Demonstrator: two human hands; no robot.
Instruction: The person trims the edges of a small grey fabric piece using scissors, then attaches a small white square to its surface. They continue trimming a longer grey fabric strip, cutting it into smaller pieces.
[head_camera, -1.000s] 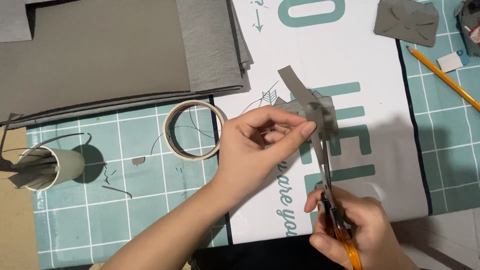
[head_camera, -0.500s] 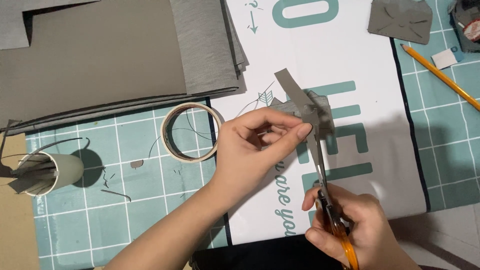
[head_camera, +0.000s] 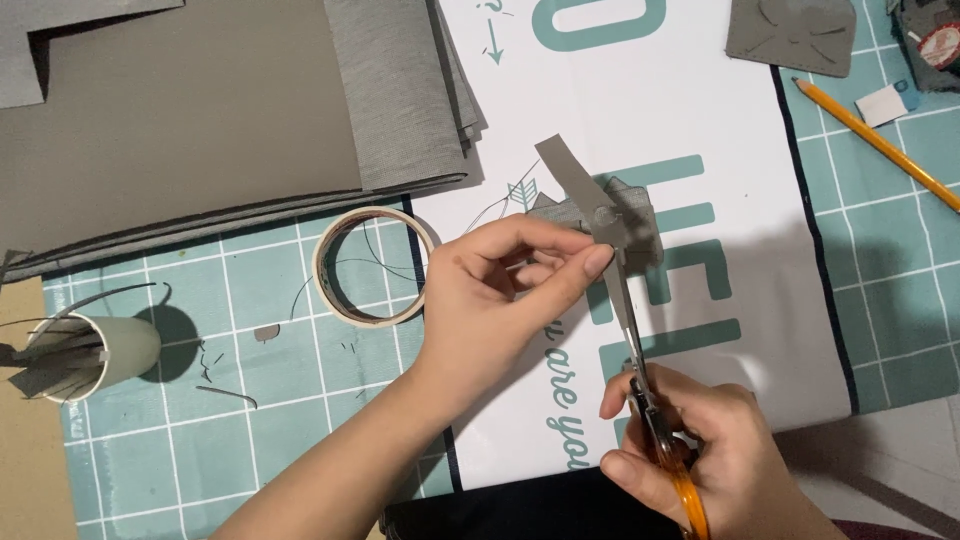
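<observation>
Fingers of left hand (head_camera: 500, 290) pinch grey fabric piece (head_camera: 600, 215) — right hand (head_camera: 700, 450) grips scissors (head_camera: 645, 390), blades closed.

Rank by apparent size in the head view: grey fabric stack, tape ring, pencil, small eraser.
1. grey fabric stack, by far the largest.
2. tape ring and pencil: unsure; the pencil is longer but thin and runs off the frame.
3. small eraser, the smallest.

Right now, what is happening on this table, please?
A person is cutting a small grey fabric piece. The left hand pinches it above a white printed sheet, and the right hand works orange-handled scissors, blades at the fabric. A tape roll and folded grey fabric lie to the left.
</observation>
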